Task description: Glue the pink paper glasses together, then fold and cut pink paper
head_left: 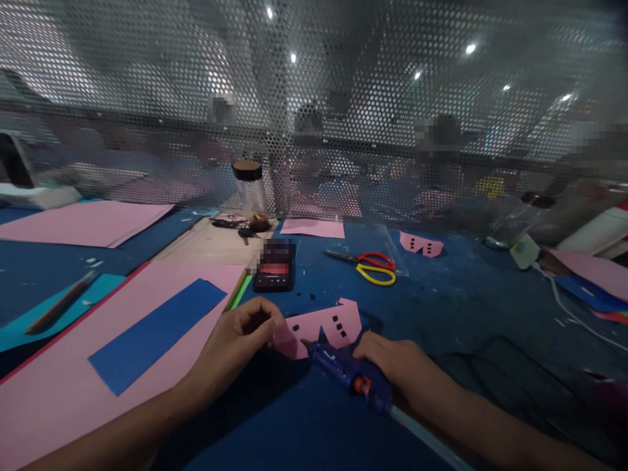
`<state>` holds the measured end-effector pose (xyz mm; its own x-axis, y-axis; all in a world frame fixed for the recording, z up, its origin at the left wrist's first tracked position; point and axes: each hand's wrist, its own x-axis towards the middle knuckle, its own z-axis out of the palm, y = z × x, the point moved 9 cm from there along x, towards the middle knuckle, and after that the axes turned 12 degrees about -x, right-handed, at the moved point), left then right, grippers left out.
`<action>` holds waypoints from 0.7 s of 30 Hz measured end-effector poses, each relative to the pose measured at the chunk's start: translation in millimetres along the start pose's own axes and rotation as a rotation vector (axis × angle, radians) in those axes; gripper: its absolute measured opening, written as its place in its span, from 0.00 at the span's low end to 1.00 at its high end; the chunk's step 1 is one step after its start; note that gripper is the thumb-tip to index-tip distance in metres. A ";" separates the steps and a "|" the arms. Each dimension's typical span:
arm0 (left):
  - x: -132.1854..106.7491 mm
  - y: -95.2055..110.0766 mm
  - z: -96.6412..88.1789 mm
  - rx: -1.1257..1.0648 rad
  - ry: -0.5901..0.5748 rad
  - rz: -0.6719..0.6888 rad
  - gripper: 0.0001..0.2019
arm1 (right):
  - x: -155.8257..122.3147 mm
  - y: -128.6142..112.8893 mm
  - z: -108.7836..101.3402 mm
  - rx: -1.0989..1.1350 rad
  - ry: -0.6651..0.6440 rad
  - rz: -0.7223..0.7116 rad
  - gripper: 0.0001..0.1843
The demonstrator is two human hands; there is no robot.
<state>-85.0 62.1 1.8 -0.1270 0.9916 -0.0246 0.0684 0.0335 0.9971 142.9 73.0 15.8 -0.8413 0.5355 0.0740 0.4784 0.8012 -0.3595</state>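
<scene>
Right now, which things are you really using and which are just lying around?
In use: left hand pinching the pink cutout; right hand gripping the blue glue gun, its nozzle at the cutout.
Lying about: scissors, phone, jar, blue strip on the big pink sheet, second pink cutout.
</scene>
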 end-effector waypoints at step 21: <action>-0.2 -0.1 1.8 -0.005 0.002 -0.029 0.11 | 2.6 2.5 8.1 -0.025 -0.034 -0.018 0.11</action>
<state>-83.2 62.1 1.6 -0.1305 0.9900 -0.0531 0.0601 0.0614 0.9963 139.8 74.3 7.5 -0.8578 0.5118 0.0480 0.4688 0.8172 -0.3352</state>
